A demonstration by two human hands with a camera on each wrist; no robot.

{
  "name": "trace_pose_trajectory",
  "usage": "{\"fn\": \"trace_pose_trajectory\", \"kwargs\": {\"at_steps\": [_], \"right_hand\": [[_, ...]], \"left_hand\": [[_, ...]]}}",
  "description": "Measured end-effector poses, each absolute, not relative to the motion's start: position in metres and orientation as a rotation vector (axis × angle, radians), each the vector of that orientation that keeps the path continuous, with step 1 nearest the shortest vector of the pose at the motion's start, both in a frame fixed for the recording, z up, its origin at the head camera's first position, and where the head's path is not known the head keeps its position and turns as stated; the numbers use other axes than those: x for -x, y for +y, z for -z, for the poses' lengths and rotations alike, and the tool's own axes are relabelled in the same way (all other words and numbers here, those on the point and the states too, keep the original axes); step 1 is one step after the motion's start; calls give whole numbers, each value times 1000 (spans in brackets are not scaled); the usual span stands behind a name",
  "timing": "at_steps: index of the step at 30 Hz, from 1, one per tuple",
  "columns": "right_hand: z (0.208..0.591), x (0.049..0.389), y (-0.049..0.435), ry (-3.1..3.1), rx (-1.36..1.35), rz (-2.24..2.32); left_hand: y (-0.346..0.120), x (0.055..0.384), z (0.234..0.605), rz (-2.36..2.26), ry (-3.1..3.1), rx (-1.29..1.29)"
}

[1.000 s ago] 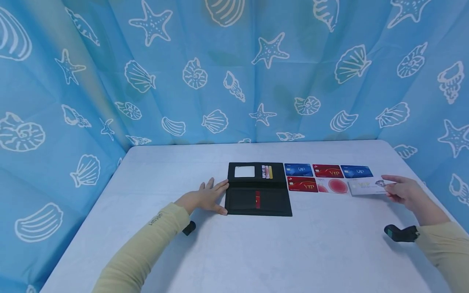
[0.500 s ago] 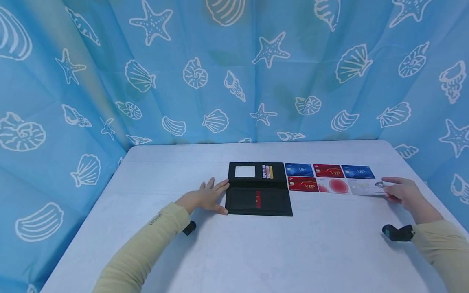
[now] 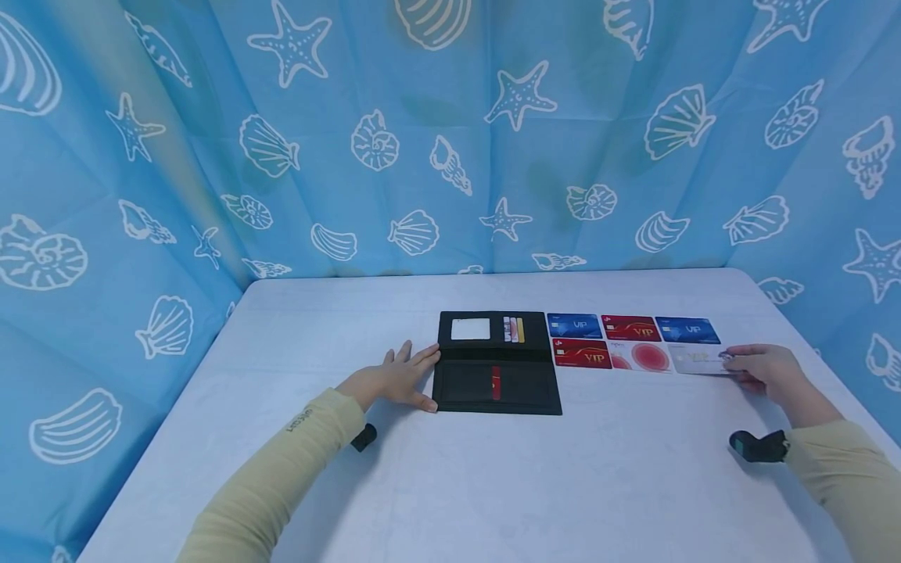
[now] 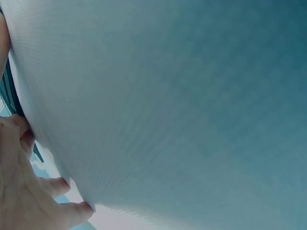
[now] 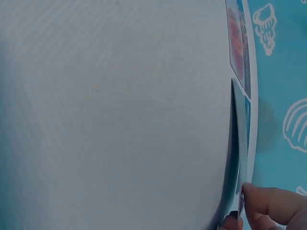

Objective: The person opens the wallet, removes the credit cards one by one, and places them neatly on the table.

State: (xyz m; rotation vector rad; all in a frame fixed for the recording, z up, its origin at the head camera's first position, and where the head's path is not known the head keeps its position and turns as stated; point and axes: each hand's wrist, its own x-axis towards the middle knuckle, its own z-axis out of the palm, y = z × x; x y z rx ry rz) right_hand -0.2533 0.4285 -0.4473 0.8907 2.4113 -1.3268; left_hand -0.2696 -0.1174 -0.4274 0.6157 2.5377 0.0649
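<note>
A black wallet [image 3: 496,385] lies unfolded on the table. My left hand [image 3: 394,381] rests at its left edge, fingers spread, with fingertips and thumb touching that edge. Inside the wallet are a white panel [image 3: 470,329], a few narrow card edges [image 3: 514,330] in a slot, and a red strip [image 3: 496,383] in the lower half. At the right, my right hand [image 3: 769,371] pinches the right end of a pale VIP card [image 3: 697,358] between thumb and fingers. In the right wrist view this card [image 5: 241,134] is tilted, its held end off the table.
Beside the wallet lie two blue VIP cards [image 3: 575,325], two red VIP cards [image 3: 583,354] and a white card with pink circles [image 3: 642,356], in two rows. The white table [image 3: 493,485] is backed by a blue seashell curtain [image 3: 450,141].
My right hand has shifted slightly left, covering more of the pale card's right end. That card now sits lower, in line with the bottom row. My left hand and the wallet have stayed put.
</note>
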Motion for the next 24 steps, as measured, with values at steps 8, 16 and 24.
{"fn": "trace_pose_trajectory", "kwargs": {"at_steps": [8,16,24], "right_hand": [[458,255,428,2532,-843,1187],[446,251,414,2612,-809,1084],[430,242,398,2650,-744,931]], "left_hand": [[-119,271,429,-50,2545,-623],[-119,271,430,-57,2541,-629],[-119,271,430,-55,2541,-628]]}}
